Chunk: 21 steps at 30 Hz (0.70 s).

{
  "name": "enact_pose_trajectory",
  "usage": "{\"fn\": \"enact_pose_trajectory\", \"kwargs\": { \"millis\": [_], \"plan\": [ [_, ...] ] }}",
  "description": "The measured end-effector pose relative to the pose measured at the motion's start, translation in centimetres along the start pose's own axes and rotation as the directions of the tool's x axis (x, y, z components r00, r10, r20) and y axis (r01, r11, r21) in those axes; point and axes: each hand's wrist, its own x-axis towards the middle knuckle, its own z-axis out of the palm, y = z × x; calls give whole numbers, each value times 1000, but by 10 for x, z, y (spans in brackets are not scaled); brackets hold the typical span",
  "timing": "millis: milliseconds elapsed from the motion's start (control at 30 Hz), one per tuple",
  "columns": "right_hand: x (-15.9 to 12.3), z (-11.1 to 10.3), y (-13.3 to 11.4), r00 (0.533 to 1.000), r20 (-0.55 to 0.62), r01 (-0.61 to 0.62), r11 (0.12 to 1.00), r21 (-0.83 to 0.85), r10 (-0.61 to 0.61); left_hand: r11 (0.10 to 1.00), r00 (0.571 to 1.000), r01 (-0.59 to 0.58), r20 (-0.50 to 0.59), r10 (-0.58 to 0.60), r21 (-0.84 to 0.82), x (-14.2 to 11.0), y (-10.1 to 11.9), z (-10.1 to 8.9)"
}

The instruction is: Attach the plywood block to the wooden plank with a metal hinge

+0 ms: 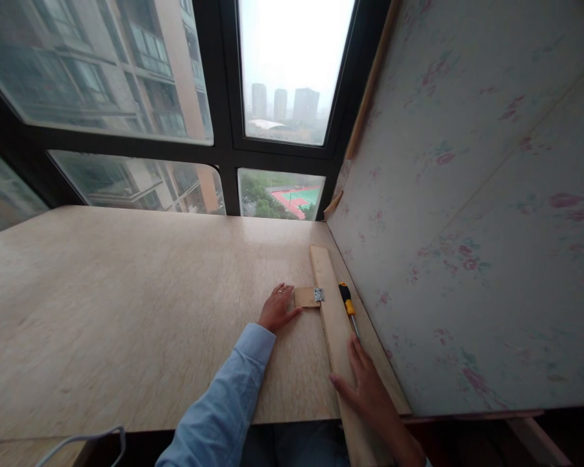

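Observation:
A long pale wooden plank (338, 331) lies on the stone-patterned sill, running away from me beside the wall. A metal hinge (318, 295) joins it to a small wooden block (305, 298) on its left side. Close at the block's left end is my left hand (278, 308), palm down, thumb and fingers apart around its near corner; I cannot tell whether they press on it. My right hand (367, 386) grips the plank nearer to me, thumb at the left edge and fingers along the right. A yellow and black screwdriver (347, 301) lies right of the plank, its tip near my right fingers.
Floral wallpaper covers the wall (467, 227) close on the right. Dark window frames (228, 155) stand behind the sill (126, 311). A pale cable (92, 433) curls at the front left edge. Peeling trim (334, 203) shows at the window corner.

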Motion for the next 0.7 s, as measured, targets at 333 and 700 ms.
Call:
{"fn": "enact_pose_trajectory", "kwargs": {
  "millis": [333,700],
  "plan": [
    [19,6,11,999,27,25,989,-146,-21,998,997,47,-66,-49,-41,-5,-2,4],
    [49,-7,-10,997,70,-22,956,-291,44,993,996,76,-30,-79,-89,-37,12,-7]
  ]
}}
